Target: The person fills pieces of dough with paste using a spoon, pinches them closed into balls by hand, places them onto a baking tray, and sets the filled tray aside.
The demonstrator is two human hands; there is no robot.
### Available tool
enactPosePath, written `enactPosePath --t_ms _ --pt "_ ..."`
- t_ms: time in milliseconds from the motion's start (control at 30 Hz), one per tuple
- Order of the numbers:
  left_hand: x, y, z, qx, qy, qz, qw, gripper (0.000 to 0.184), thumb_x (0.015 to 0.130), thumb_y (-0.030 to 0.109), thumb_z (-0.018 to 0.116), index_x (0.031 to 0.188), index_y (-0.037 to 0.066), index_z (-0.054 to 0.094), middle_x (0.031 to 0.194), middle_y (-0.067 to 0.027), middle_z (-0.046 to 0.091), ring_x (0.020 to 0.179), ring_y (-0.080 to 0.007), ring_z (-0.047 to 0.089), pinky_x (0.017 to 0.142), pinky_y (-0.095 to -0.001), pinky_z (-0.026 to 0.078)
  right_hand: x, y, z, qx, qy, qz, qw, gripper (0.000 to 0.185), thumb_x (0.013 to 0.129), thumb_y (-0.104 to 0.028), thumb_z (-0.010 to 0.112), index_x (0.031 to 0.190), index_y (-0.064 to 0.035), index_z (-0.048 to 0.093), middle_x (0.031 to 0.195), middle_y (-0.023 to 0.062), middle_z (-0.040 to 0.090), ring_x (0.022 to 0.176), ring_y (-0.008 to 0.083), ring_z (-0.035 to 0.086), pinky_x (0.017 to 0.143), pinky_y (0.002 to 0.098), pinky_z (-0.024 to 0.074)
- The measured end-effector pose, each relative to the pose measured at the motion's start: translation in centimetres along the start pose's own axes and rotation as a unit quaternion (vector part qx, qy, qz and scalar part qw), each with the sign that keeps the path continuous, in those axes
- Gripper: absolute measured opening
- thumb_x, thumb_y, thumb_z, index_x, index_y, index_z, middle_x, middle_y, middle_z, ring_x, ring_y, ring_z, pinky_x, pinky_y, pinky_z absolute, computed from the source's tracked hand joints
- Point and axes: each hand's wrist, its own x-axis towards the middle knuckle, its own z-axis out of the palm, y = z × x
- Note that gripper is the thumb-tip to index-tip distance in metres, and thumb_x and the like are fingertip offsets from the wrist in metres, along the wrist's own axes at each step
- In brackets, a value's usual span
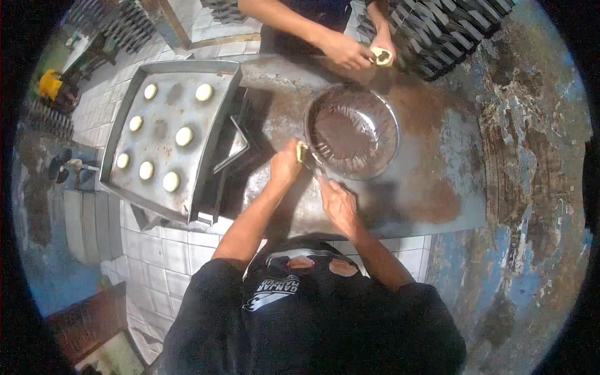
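Note:
My left hand (285,165) is closed around a small piece of pale dough (301,152) at the near-left rim of a round bowl (398,134). Dark brown paste (340,131) coats the inside of the bowl. My right hand (339,205) grips a thin spreading tool, probably a small spatula (317,172), whose tip points toward the dough. Its blade is too small to make out fully. Across the table, another person's hands (344,51) hold a dough piece (382,57) with dark filling in it.
To the left, a metal baking tray (172,115) carries several round pale dough balls (184,136), raised on other trays or a stand. The worn metal table (431,169) lies under the bowl. Stacked dark metal pans (437,37) stand at the back right, and a yellow-clothed person (50,84) far left.

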Motion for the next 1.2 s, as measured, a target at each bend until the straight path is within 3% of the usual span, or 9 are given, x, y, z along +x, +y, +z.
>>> enactPosePath --t_ms 167,300,433,700,800,933,1033,1167,1200 --pt "-4.9 -3.2 1.6 -0.26 -0.038 -0.06 0.963 0.038 0.085 0.002 0.07 0.12 0.007 0.056 0.108 -0.0075 0.069 0.099 -0.0175 0.065 0.085 -0.0339 0.052 -3.3 4.0 3.2 -0.012 -0.105 0.056 0.993 0.028 0.096 -0.012 0.06 0.121 -0.0005 0.067 0.1 0.0206 0.07 0.09 0.0389 0.07 0.079 0.0455 0.0568" --pt "-11.4 1.5 0.8 -0.344 -0.108 0.041 0.932 0.055 0.082 0.004 0.076 0.132 0.01 0.051 0.112 -0.0032 0.065 0.107 -0.0162 0.061 0.093 -0.0324 0.049 0.1 0.2 1.1 0.431 0.053 0.226 0.872 0.045 0.092 -0.007 0.065 0.136 -0.0009 0.055 0.098 0.0132 0.071 0.093 0.023 0.07 0.082 0.0344 0.055" --pt "-13.3 1.8 2.4 -0.322 -0.053 0.022 0.945 0.049 0.083 0.013 0.081 0.124 0.008 0.053 0.101 -0.0025 0.067 0.094 -0.0178 0.065 0.082 -0.0329 0.053 -4.4 -2.6 -2.2 0.12 -0.026 -0.12 0.985 0.047 0.093 -0.001 0.054 0.14 -0.0059 0.054 0.12 0.0201 0.069 0.114 0.0382 0.065 0.096 0.0462 0.0509" --pt "-18.2 7.2 -0.1 -0.482 -0.069 0.044 0.872 0.032 0.098 0.024 0.068 0.12 0.001 0.064 0.103 -0.0051 0.069 0.102 -0.0175 0.064 0.089 -0.0319 0.051 -8.4 -3.3 -4.4 0.165 0.122 -0.023 0.978 0.039 0.098 -0.013 0.064 0.135 -0.0014 0.055 0.12 0.0134 0.071 0.11 0.0257 0.069 0.094 0.0385 0.0533" --pt "-19.3 7.6 0.1 -0.343 0.065 0.176 0.921 0.033 0.101 0.024 0.063 0.123 0.0 0.068 0.127 -0.0194 0.067 0.118 -0.0227 0.061 0.102 -0.0354 0.046 -9.6 -3.1 -4.4 0.333 0.097 0.098 0.933 0.039 0.097 -0.013 0.065 0.133 -0.001 0.056 0.116 0.0129 0.072 0.108 0.0225 0.069 0.093 0.0372 0.0536" --pt "-22.5 9.5 -2.6 -0.279 0.03 0.216 0.935 0.065 0.099 0.022 0.064 0.157 0.008 0.038 0.127 -0.0155 0.067 0.112 -0.0245 0.066 0.101 -0.0363 0.049 -9.4 -1.7 -5.3 0.715 -0.052 0.15 0.681 0.034 0.092 -0.008 0.072 0.123 0.0002 0.062 0.105 0.0061 0.071 0.105 0.0173 0.065 0.096 0.0304 0.0489" --pt "-25.4 11.9 -7.6 -0.199 -0.101 0.083 0.971 0.083 0.096 0.021 0.067 0.164 0.016 0.02 0.118 -0.0128 0.072 0.103 -0.0241 0.068 0.092 -0.0369 0.052 -9.0 -3.7 -10.2 0.286 -0.115 -0.048 0.95 0.017 0.098 -0.007 0.063 0.11 0.0027 0.069 0.111 0.0087 0.072 0.102 0.0195 0.068 0.088 0.0347 0.0548" --pt "-22.7 5.0 -5.3 -0.157 -0.031 0.239 0.958 0.054 0.095 0.024 0.07 0.145 0.009 0.057 0.104 -0.0107 0.073 0.09 -0.0171 0.066 0.085 -0.0362 0.053 -9.3 -8.5 -11.4 0.105 -0.099 -0.28 0.949 0.024 0.096 -0.004 0.065 0.12 0.0029 0.065 0.113 0.0109 0.071 0.102 0.0184 0.069 0.085 0.0333 0.0568" --pt "-23.8 6.3 -7.8 -0.166 -0.016 0.186 0.968 0.044 0.098 0.035 0.066 0.131 0.007 0.068 0.107 -0.014 0.072 0.094 -0.0165 0.065 0.086 -0.0344 0.052 -8.9 -9.1 -11.1 0.392 -0.062 -0.182 0.9 0.032 0.094 -0.003 0.067 0.125 0.0024 0.061 0.113 0.0117 0.071 0.104 0.0184 0.068 0.087 0.0327 0.0569"
